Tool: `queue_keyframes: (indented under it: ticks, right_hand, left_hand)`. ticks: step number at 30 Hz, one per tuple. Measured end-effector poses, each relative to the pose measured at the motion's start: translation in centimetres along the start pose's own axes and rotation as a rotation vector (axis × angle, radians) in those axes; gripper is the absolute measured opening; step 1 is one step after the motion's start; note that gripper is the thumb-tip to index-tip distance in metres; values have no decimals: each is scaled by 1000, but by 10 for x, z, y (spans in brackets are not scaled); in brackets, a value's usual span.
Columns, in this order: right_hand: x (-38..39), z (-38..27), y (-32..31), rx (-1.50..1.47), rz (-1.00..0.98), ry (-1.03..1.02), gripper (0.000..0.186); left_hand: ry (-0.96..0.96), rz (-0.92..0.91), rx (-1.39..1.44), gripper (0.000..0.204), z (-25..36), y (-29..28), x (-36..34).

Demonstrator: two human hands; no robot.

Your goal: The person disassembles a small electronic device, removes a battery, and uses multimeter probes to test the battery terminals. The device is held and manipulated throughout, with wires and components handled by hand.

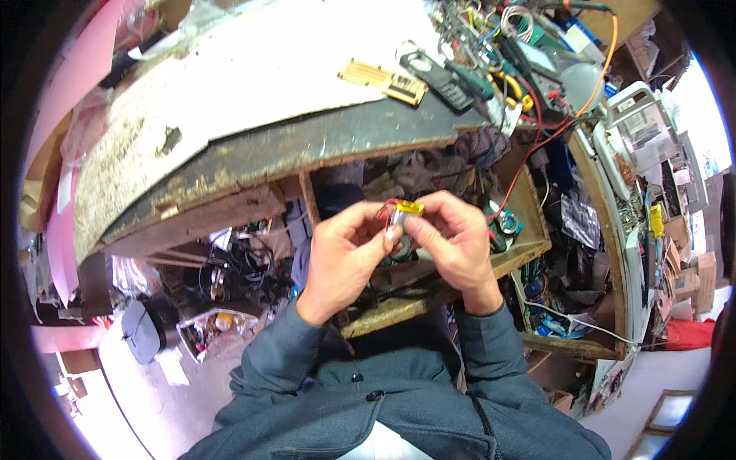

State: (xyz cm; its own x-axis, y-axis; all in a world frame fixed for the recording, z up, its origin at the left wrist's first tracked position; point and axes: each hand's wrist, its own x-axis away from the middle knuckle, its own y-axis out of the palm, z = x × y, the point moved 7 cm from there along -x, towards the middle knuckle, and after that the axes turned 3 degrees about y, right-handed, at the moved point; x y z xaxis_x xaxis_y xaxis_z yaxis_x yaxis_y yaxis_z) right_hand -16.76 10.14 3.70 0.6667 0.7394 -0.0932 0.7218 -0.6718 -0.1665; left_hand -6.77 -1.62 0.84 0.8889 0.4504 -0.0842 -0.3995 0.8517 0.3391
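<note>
Between my two hands, over an open wooden drawer (525,261), is a small silver pouch battery (409,208) with yellow tape along its upper edge and thin red wires at its left end. My left hand (346,257) pinches the left end, thumb and forefinger closed near the wires. Closed at the other end are the fingertips of my right hand (460,244), its thumb pressing on the silver face. My fingers hide part of the battery. Beneath my hands, the drawer holds jumbled cloth and small parts too cluttered to tell apart.
On the worn bench beyond lie a white sheet (307,61), a yellowish slotted plate (383,80) and a black keypad handset (437,77). Tools and wires crowd the right, where a red cable (529,157) hangs into the drawer. A box of parts (217,331) stands lower left.
</note>
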Motion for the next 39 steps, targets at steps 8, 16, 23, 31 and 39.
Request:
queue_keyframes:
  ticks: [8,16,23,31,39]
  right_hand:
    - [1,-24,5,178,-36,-228,12]
    - [0,-15,5,23,-107,-103,16]
    - [-2,-6,-3,-45,35,-88,14]
    - [-4,3,-28,-112,305,-12,20]
    - [-12,11,-7,702,114,-99,17]
  left_hand:
    - [53,-10,69,25,1,-2,0]
    - [93,83,34,21,7,-8,6]
    - [136,67,-101,17,16,-8,9]
    - [827,383,-871,27,134,-28,8]
    - [673,349,-1249,31,156,-53,-41]
